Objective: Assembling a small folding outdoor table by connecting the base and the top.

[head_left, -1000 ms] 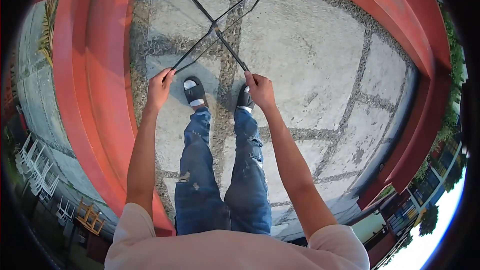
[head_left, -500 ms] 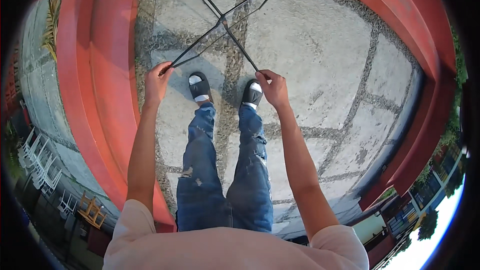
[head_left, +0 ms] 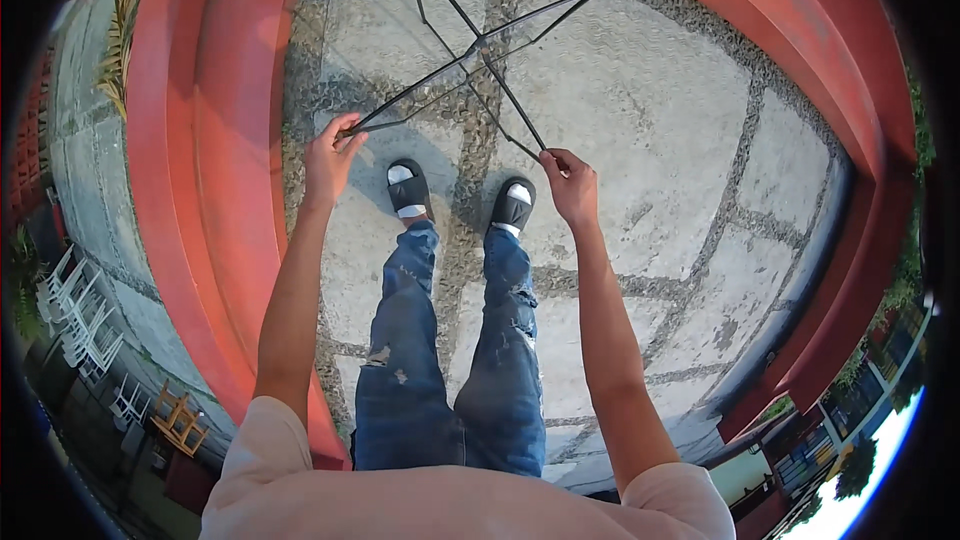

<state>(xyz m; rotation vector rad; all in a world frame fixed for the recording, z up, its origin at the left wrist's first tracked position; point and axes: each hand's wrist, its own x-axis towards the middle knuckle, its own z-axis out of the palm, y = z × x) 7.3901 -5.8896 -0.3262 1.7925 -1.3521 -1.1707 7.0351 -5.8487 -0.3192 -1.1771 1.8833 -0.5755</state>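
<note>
Your left fingers [head_left: 342, 126] and right fingers [head_left: 566, 162] pinch the near ends of the black frame [head_left: 480, 38], which reaches out ahead of them, and sit farther apart than a moment ago, leaving it opened wider.

Black frame [head_left: 481, 40], blue jeans [head_left: 420, 410]

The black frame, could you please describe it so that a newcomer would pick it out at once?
Find the pale paving between the red ledges and look just beyond the dark sandals. The left hand and right hand hold the near ends of the black frame. Its slim X shape sets it apart from the flat paving and bulky ledges.
</note>
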